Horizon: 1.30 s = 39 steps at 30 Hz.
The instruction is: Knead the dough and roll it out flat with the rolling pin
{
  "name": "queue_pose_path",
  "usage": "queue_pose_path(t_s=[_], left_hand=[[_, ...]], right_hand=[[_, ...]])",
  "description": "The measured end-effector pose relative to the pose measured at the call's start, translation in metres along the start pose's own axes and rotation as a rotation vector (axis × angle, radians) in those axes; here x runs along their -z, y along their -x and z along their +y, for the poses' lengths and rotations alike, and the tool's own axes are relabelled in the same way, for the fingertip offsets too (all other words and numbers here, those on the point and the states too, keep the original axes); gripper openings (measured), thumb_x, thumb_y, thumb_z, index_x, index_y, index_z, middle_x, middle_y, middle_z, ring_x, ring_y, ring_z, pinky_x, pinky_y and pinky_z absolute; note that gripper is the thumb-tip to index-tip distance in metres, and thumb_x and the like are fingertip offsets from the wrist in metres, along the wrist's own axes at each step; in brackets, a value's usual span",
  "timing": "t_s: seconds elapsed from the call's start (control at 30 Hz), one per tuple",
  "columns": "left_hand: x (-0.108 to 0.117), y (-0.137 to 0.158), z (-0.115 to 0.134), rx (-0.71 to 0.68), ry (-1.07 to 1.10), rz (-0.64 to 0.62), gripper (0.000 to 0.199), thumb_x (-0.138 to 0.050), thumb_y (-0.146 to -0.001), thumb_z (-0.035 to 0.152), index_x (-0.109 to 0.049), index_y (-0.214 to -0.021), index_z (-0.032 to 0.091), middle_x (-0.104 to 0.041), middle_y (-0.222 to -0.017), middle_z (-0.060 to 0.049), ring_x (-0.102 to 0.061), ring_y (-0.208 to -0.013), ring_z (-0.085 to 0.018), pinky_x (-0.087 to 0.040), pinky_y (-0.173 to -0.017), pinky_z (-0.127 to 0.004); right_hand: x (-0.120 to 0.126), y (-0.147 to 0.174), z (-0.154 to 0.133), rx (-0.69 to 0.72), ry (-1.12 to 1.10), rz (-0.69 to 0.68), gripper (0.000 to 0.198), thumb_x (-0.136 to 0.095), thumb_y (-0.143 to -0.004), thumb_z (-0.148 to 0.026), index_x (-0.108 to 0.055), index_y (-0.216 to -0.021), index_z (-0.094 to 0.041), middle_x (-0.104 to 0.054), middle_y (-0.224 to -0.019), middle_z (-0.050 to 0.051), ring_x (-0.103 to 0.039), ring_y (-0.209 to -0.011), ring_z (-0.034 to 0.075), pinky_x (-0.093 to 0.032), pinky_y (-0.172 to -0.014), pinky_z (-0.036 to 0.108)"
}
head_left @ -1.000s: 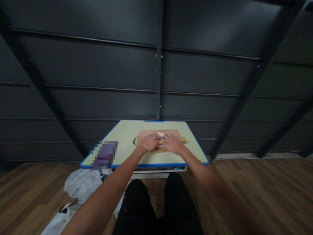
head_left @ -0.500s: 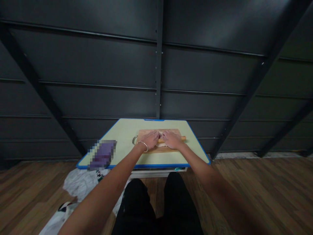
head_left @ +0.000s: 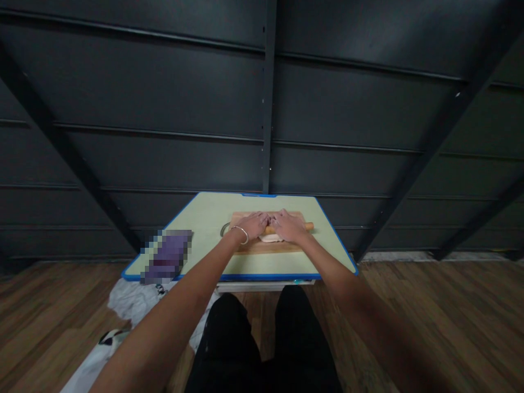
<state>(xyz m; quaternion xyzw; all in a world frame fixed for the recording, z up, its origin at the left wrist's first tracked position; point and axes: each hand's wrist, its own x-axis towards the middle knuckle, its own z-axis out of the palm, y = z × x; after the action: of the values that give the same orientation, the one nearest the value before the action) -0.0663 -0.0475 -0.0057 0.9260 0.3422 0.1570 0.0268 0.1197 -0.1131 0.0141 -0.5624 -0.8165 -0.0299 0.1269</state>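
Note:
My left hand (head_left: 254, 224), with a bangle on its wrist, lies over the left part of a wooden rolling pin (head_left: 310, 226). Over its right part bends my right hand (head_left: 287, 225), close beside the left, fingers pointing inward and away from me. Both hands are closed over the pin, though their undersides are hidden. The pin's right end sticks out past my right hand. Pale, flattened dough (head_left: 271, 238) shows under and in front of the pin. All this rests on a wooden cutting board (head_left: 268, 249) with a metal handle (head_left: 224, 229) at its left.
The board stands on a pale yellow table (head_left: 213, 210) with a blue edge. A blurred purple object (head_left: 168, 254) lies at the table's left. White cloth or bags (head_left: 133, 300) lie on the floor below. A dark panelled wall (head_left: 204, 98) rises behind the table.
My hands have pushed slightly away from me with the rolling pin, and more dough shows in front of it. My right fingers reach farther forward. The whole view has shifted a little.

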Motion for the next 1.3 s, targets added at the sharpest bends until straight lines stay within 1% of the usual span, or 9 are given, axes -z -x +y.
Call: queue_pose_path(t_s=[0.13, 0.23, 0.4, 0.5, 0.6, 0.73, 0.9, 1.1, 1.3], left_hand=[[0.0, -0.008, -0.005, 0.073, 0.076, -0.015, 0.021, -0.044, -0.09, 0.016, -0.064, -0.088, 0.021, -0.071, -0.098, -0.009, -0.064, -0.093, -0.021, -0.05, -0.095, -0.033], [0.002, -0.009, -0.009, 0.14, 0.184, 0.011, 0.018, -0.046, -0.087, 0.019, -0.063, -0.08, 0.02, -0.07, -0.09, -0.009, -0.063, -0.085, -0.021, -0.052, -0.088, -0.033], [0.008, -0.006, -0.018, 0.244, 0.546, 0.141, 0.02, -0.049, -0.085, 0.025, -0.068, -0.088, 0.018, -0.071, -0.093, -0.006, -0.064, -0.087, -0.02, -0.052, -0.089, -0.035], [0.011, -0.005, -0.019, 0.322, 0.727, 0.145, 0.019, -0.056, -0.074, 0.022, -0.069, -0.087, 0.016, -0.07, -0.082, -0.004, -0.062, -0.077, -0.018, -0.052, -0.077, -0.032], [0.014, -0.003, -0.018, 0.419, 0.866, 0.146, 0.024, -0.059, -0.063, 0.015, -0.068, -0.085, 0.014, -0.066, -0.071, -0.002, -0.059, -0.065, -0.015, -0.048, -0.062, -0.027], [0.016, -0.001, -0.016, 0.539, 1.024, 0.192, 0.026, -0.062, -0.058, 0.011, -0.065, -0.083, 0.014, -0.063, -0.066, -0.001, -0.057, -0.058, -0.013, -0.043, -0.054, -0.024], [0.021, 0.004, -0.015, 0.563, 1.18, 0.257, 0.028, -0.068, -0.057, 0.01, -0.065, -0.084, 0.013, -0.061, -0.068, 0.0, -0.058, -0.057, -0.011, -0.046, -0.055, -0.023], [0.022, 0.004, -0.018, 0.603, 1.167, 0.265, 0.032, -0.069, -0.053, 0.006, -0.068, -0.084, 0.012, -0.064, -0.072, 0.0, -0.06, -0.062, -0.011, -0.05, -0.062, -0.025], [0.022, 0.003, -0.019, 0.613, 1.22, 0.269, 0.034, -0.071, -0.048, 0.004, -0.068, -0.081, 0.013, -0.065, -0.068, 0.001, -0.062, -0.061, -0.013, -0.053, -0.065, -0.027]], right_hand=[[0.004, -0.006, -0.002, 0.021, 0.019, -0.021, 0.032, -0.04, -0.104, -0.029, -0.062, -0.125, -0.021, -0.066, -0.126, 0.012, -0.06, -0.118, 0.026, -0.044, -0.098, 0.037], [0.007, -0.009, -0.003, -0.024, 0.029, -0.03, 0.033, -0.037, -0.105, -0.032, -0.063, -0.121, -0.018, -0.068, -0.121, 0.013, -0.064, -0.111, 0.026, -0.045, -0.093, 0.036], [0.009, -0.02, 0.001, -0.118, -0.093, -0.041, 0.027, -0.047, -0.099, -0.033, -0.064, -0.115, -0.019, -0.072, -0.115, 0.01, -0.067, -0.099, 0.025, -0.045, -0.082, 0.032], [0.008, -0.027, 0.006, -0.122, -0.187, -0.075, 0.024, -0.055, -0.092, -0.027, -0.066, -0.112, -0.02, -0.074, -0.113, 0.007, -0.067, -0.097, 0.023, -0.045, -0.08, 0.029], [0.006, -0.033, 0.011, -0.145, -0.239, -0.091, 0.029, -0.059, -0.086, -0.024, -0.066, -0.114, -0.02, -0.074, -0.113, 0.006, -0.066, -0.094, 0.021, -0.045, -0.077, 0.027], [0.005, -0.036, 0.012, -0.177, -0.257, -0.094, 0.031, -0.061, -0.082, -0.026, -0.066, -0.112, -0.02, -0.075, -0.111, 0.005, -0.067, -0.092, 0.021, -0.044, -0.073, 0.026], [0.005, -0.038, 0.013, -0.165, -0.263, -0.093, 0.03, -0.062, -0.082, -0.027, -0.065, -0.111, -0.021, -0.074, -0.111, 0.005, -0.066, -0.092, 0.02, -0.043, -0.073, 0.026], [0.006, -0.041, 0.012, -0.188, -0.25, -0.108, 0.028, -0.064, -0.082, -0.028, -0.064, -0.109, -0.02, -0.074, -0.108, 0.004, -0.065, -0.089, 0.019, -0.042, -0.07, 0.026], [0.01, -0.04, 0.011, -0.2, -0.27, -0.112, 0.023, -0.066, -0.084, -0.03, -0.064, -0.106, -0.022, -0.074, -0.105, 0.003, -0.065, -0.088, 0.019, -0.041, -0.069, 0.025]])
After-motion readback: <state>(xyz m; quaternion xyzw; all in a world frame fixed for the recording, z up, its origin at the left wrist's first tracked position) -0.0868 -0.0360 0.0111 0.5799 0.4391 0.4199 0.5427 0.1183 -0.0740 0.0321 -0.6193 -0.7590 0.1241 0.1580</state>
